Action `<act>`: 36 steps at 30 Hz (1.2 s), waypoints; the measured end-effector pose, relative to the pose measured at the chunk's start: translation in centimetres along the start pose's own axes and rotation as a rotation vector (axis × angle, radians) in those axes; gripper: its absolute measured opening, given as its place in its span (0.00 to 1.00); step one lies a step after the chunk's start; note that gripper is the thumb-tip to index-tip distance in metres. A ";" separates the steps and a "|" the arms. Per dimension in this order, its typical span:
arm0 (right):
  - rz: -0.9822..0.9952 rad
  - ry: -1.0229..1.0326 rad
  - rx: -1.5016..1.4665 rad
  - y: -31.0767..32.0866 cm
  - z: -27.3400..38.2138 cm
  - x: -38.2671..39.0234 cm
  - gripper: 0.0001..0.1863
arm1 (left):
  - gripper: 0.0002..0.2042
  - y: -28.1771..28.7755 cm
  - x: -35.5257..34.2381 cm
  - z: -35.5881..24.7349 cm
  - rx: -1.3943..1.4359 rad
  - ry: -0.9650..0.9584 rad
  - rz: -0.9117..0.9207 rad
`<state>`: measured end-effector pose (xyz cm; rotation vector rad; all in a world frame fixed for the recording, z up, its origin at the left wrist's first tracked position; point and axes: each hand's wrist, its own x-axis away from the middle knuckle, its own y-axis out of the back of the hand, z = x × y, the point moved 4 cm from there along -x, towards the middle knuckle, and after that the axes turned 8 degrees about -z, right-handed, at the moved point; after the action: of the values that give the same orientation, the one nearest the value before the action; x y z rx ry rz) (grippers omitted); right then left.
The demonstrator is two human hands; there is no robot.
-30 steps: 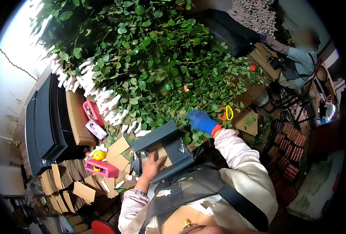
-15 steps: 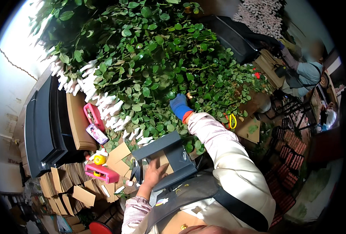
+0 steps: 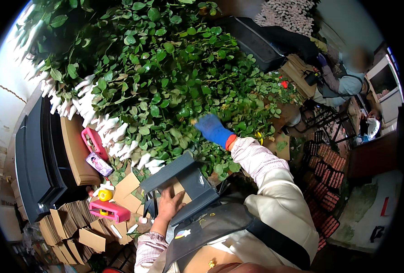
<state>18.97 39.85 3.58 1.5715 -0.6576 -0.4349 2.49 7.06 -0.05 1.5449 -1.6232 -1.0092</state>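
My right hand (image 3: 211, 129), in a blue glove with an orange cuff, is over a big heap of leafy green rose stems (image 3: 165, 86). Its fingers are smeared and partly lost among leaves, so any grip is unclear. Bare, with fingers spread, my left hand (image 3: 170, 204) rests on a piece of cardboard inside a dark grey ridged holder (image 3: 197, 186) close to my apron. White-wrapped heads (image 3: 106, 129) line the heap's left edge. A yellow loop (image 3: 259, 136), partly hidden, shows just beyond my right forearm.
On the left stand dark grey boards (image 3: 33, 159) and a brown cardboard stack (image 3: 76, 154). Nearby are two pink tape dispensers (image 3: 113, 211), a phone (image 3: 99, 164) and cut cardboard pieces (image 3: 70, 218). A person (image 3: 347, 82) works at the far right, beside a black case (image 3: 256, 43).
My gloved right hand has shifted right and slightly nearer over the leaves. The whole view has swung a little, moving the scene leftward. My left hand stays in the grey holder.
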 end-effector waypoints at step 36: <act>-0.064 0.188 -0.147 3.9 0.5 17.4 0.21 | 0.48 -0.9 1.9 2.6 0.150 0.017 -0.131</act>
<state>31.33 28.25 9.26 1.4754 -0.4226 -0.3686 0.48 5.38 -2.20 1.7752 -1.6349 -0.9580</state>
